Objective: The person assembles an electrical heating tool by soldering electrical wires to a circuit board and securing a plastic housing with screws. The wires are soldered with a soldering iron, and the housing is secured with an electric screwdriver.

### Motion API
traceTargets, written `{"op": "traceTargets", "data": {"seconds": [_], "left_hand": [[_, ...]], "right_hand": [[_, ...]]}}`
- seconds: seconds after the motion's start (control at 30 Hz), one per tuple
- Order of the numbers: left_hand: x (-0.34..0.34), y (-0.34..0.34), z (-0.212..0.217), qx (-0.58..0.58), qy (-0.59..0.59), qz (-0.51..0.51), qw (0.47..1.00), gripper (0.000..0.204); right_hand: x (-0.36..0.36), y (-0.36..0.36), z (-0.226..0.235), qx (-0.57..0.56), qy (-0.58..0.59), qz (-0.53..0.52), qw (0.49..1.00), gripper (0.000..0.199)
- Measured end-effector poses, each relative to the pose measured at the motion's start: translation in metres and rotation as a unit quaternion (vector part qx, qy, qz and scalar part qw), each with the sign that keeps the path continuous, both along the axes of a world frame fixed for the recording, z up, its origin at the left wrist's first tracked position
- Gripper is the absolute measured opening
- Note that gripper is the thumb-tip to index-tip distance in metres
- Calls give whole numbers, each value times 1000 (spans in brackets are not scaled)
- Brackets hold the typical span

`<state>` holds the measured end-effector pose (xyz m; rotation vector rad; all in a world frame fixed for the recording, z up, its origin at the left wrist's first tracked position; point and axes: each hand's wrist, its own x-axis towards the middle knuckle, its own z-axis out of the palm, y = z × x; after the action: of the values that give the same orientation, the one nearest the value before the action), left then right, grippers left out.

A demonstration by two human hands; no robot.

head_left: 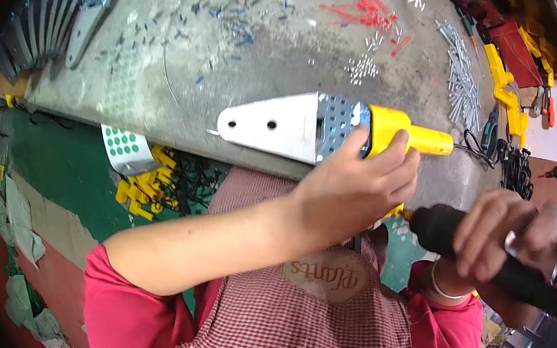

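Head view shows us a yellow tool (399, 133) with a flat silver plate (273, 127), lying at the near edge of the grey table (276, 42). Our left hand (357, 189) is wrapped tight around its yellow body. Our right hand (508, 229) is closed on a black power screwdriver (452, 226), just right of it. Far right lie silver pins (461, 75) and red bits (366, 10).

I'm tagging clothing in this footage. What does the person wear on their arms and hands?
Both hands are bare, no gloves. The left hand comes from a bare forearm below a short red sleeve. The right hand has a thin light bangle at the wrist, with a red sleeve beyond it.
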<state>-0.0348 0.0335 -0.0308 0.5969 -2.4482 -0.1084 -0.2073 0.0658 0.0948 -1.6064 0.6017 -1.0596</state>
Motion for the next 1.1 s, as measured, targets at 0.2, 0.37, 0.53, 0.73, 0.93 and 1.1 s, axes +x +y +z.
{"op": "traceTargets", "data": {"seconds": [0.2, 0.37, 0.53, 0.73, 0.93, 1.1], "left_hand": [[29, -11, 36, 113, -37, -70, 990, 32], [59, -59, 30, 147, 43, 132, 979, 31], [49, -102, 29, 9, -141, 149, 979, 19], [25, -113, 44, -104, -352, 26, 930, 7], [34, -104, 49, 114, -108, 47, 986, 16], [38, -61, 24, 266, 75, 73, 958, 18]], "right_hand": [[-39, 3, 14, 4, -302, -224, 927, 60], [-81, -18, -50, 55, -428, -378, 819, 40], [-85, -13, -70, 59, -482, -348, 802, 39], [-83, -13, -83, 83, -521, -329, 783, 38], [-71, -14, -94, 73, -524, -366, 766, 39], [-69, -13, -101, 89, -565, -358, 738, 38]]}}
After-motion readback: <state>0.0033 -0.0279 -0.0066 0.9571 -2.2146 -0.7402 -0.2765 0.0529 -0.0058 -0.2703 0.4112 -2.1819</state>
